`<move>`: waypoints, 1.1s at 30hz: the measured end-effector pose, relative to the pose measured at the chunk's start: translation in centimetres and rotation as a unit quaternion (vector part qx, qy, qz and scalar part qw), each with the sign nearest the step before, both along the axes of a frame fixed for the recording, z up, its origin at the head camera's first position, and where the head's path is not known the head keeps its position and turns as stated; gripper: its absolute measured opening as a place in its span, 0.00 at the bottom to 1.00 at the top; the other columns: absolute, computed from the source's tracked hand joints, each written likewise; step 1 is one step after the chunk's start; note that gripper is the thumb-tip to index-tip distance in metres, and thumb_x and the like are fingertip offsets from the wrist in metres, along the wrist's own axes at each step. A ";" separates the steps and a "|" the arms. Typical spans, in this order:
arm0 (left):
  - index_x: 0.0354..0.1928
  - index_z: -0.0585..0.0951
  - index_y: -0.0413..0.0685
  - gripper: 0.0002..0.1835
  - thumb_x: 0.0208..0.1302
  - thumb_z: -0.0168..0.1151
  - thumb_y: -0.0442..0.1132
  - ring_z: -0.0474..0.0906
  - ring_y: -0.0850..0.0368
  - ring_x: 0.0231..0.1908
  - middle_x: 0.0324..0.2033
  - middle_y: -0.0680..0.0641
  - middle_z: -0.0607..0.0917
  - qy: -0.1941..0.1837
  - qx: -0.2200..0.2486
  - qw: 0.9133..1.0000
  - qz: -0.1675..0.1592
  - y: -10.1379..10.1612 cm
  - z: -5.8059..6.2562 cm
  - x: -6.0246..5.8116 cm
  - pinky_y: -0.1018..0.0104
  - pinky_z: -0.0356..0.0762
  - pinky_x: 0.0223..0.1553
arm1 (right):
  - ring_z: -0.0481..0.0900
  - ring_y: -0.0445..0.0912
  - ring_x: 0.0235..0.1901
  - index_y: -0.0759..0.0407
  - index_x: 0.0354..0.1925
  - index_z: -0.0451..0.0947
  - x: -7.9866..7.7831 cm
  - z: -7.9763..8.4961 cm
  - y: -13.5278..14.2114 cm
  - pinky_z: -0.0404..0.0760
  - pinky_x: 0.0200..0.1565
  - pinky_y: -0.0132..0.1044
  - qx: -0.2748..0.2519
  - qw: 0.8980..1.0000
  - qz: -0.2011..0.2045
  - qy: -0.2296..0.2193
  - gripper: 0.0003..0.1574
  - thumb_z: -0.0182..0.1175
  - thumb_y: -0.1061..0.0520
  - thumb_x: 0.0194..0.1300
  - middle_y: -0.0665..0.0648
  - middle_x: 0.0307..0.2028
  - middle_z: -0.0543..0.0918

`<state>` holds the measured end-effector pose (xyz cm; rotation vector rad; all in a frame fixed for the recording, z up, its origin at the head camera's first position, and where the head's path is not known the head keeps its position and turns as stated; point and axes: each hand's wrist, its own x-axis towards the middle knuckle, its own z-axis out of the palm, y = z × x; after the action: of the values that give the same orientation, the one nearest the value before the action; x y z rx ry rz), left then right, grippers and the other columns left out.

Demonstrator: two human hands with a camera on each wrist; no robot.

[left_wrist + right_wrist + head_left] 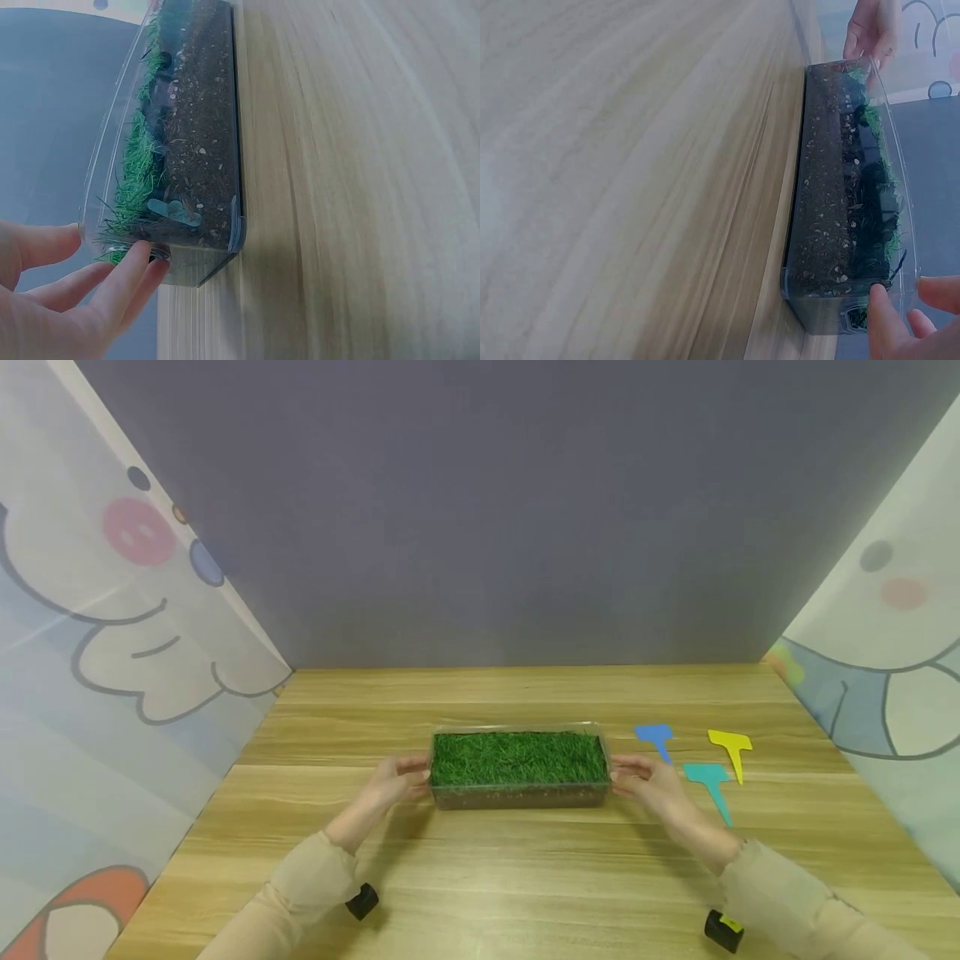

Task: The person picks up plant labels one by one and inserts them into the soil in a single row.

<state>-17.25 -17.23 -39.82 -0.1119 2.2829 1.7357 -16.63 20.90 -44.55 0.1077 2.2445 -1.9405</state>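
A clear rectangular planter box (521, 797) holds dark soil with green grass (521, 758) on top. It is level at the middle of the table, either on it or just above; I cannot tell which. My left hand (401, 781) holds its left end, with fingertips at the rim and at the end wall in the left wrist view (90, 300). The right end is held by my right hand (651, 785), whose fingers meet the rim and side in the right wrist view (907, 322). Soil with pale specks shows through the wall (821, 187).
Right of the box lie three T-shaped plant labels: blue (655, 737), yellow (731, 744) and teal (708, 777). The wooden table (517, 877) meets a grey wall (517, 527) behind. Cartoon-printed panels (90, 610) flank both sides.
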 end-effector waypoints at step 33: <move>0.54 0.67 0.26 0.20 0.58 0.52 0.26 0.72 0.39 0.49 0.53 0.28 0.68 -0.036 0.057 0.997 0.033 -0.2 0.1 0.2 0.57 0.76 0.50 | 0.79 0.48 0.40 0.82 0.56 0.56 1.0 7.0 -0.2 0.79 0.47 0.48 0.045 0.991 0.121 -0.044 0.31 0.54 0.66 0.59 0.72 0.46 0.74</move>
<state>-17.01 -17.41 -39.73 -0.2240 2.1465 1.8595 -15.64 20.69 -37.54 -0.0649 2.1741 -1.6796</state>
